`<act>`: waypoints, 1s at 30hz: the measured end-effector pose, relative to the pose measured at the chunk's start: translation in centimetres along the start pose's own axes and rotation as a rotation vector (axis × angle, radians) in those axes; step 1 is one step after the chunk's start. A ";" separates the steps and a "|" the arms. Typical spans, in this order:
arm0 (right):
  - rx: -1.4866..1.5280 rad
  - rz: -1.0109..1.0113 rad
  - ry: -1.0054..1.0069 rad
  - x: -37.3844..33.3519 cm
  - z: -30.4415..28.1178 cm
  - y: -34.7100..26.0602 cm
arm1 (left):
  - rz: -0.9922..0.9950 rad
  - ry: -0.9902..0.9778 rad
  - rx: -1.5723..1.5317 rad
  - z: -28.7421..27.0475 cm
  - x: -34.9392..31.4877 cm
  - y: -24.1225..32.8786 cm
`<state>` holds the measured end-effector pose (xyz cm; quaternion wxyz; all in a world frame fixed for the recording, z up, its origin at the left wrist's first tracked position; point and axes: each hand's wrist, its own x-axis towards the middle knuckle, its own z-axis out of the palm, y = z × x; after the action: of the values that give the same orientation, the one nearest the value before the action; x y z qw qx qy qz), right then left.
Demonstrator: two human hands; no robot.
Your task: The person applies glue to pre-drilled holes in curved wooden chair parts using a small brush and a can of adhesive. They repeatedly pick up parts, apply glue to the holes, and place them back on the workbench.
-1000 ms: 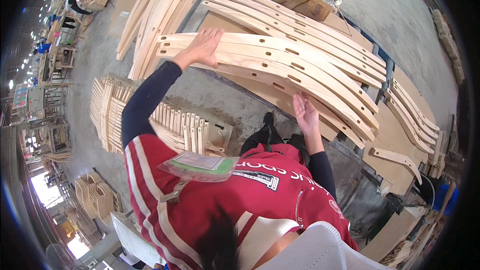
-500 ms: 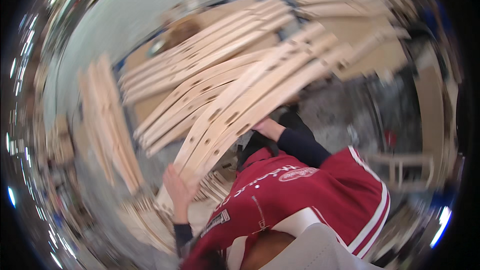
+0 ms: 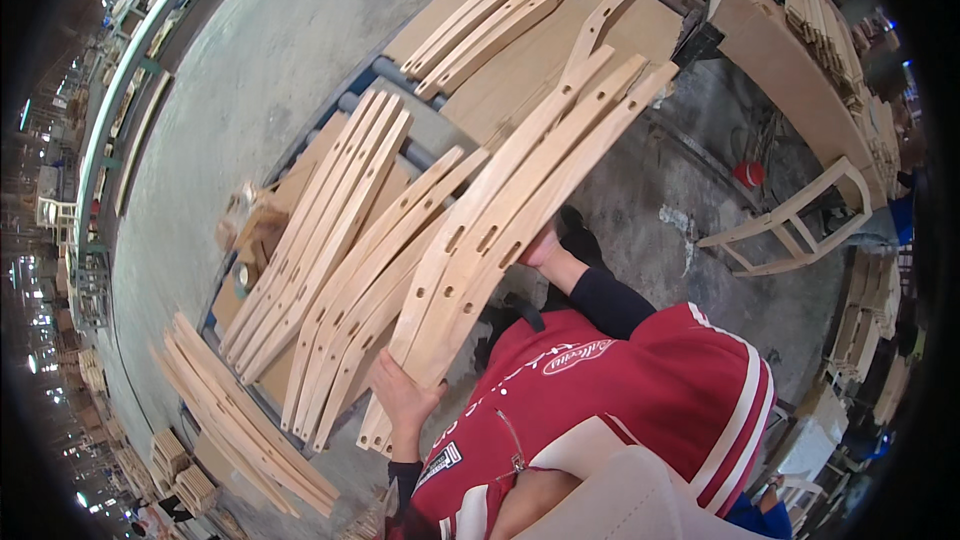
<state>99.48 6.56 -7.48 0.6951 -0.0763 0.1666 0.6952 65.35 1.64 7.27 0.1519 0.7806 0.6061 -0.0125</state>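
Between my two hands lies a bundle of three curved wooden chair legs (image 3: 520, 185), pale and pierced with holes and slots. My left hand (image 3: 405, 400) is closed round their lower left end, with the thumb across the side. At the right edge, partly behind the wood, my right hand (image 3: 541, 243) grips the bundle near its middle, and its fingertips are hidden. Just left of the bundle are more bent wooden pieces (image 3: 385, 240) with similar holes. A row of straighter wooden pieces (image 3: 315, 230) lies beyond them on cardboard.
Cardboard (image 3: 545, 65) covers a blue-framed roller conveyor (image 3: 350, 100), and further curved pieces (image 3: 500, 15) lie on it. Another wooden stack (image 3: 245, 420) is at lower left. To the right are a chair frame (image 3: 795, 225), a red container (image 3: 748, 174) and a long cardboard-covered bench (image 3: 790, 70).
My view has turned to the right, so the conveyor and stacks now appear further left and lower. Both hands still hold the bundle, which now tilts more steeply in the picture.
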 end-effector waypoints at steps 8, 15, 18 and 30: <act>-0.140 -0.274 0.091 2.7 0.5 -23.0 | 0.032 -0.177 -0.052 6.6 11.4 20.2; -0.192 -0.285 0.351 5.2 2.4 -42.4 | -0.074 -0.286 -0.181 15.6 20.5 40.3; -0.269 -0.342 0.406 8.2 1.5 -49.3 | -0.063 -0.175 -0.179 17.8 24.1 46.8; -0.911 -0.124 0.600 20.8 6.4 -61.5 | 0.061 0.056 -0.065 17.5 42.5 50.8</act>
<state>160.79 26.96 -16.26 0.5533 -0.5742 0.0349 0.6025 127.72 26.13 -6.77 0.1606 0.7935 0.5861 0.0336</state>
